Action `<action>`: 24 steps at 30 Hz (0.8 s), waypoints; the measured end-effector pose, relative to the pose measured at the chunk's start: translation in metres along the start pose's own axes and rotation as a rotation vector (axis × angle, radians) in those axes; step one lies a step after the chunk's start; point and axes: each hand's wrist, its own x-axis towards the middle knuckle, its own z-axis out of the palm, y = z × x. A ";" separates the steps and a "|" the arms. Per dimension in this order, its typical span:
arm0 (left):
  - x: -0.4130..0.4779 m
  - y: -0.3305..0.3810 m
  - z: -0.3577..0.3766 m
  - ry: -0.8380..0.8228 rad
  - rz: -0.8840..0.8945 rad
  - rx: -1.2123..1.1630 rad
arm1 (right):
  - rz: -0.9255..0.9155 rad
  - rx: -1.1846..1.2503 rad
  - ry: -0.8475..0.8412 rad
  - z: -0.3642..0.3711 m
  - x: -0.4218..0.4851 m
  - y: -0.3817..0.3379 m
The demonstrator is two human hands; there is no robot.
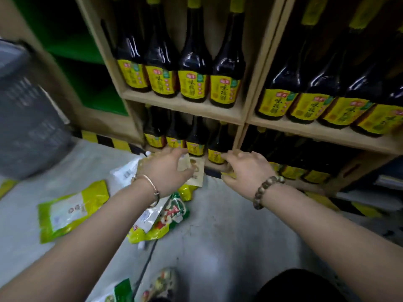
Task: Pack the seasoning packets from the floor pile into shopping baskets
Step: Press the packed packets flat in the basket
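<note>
The left hand reaches forward just left of frame centre, its fingers closed around a beige seasoning packet that stands nearly upright at the foot of the wooden shelf; a thin metal bangle circles that wrist. At about three o'clock from it, the right hand reaches the same way, fingers curled down over a yellow packet at the shelf's base, though whether it actually grips it I cannot tell; a beaded bracelet sits on the wrist. Below the left forearm, toward six and seven o'clock, the floor pile of yellow, white and green packets lies on the grey floor, with a larger yellow-green packet lying apart at about eight o'clock. At ten o'clock, blurred, a grey shopping basket stands by the frame's left edge. At twelve o'clock, rows of dark soy sauce bottles with yellow labels fill the shelf compartments.
</note>
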 end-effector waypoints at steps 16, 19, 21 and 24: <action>0.029 -0.176 0.110 0.008 -0.399 -0.218 | -0.130 -0.141 -0.286 0.165 0.156 -0.090; 0.042 -0.184 0.119 0.027 -0.440 -0.267 | -0.096 -0.153 -0.267 0.178 0.181 -0.095; 0.052 -0.185 0.126 0.043 -0.471 -0.321 | -0.071 -0.134 -0.248 0.184 0.196 -0.096; 0.065 -0.184 0.135 0.084 -0.518 -0.418 | -0.050 -0.080 -0.256 0.192 0.212 -0.098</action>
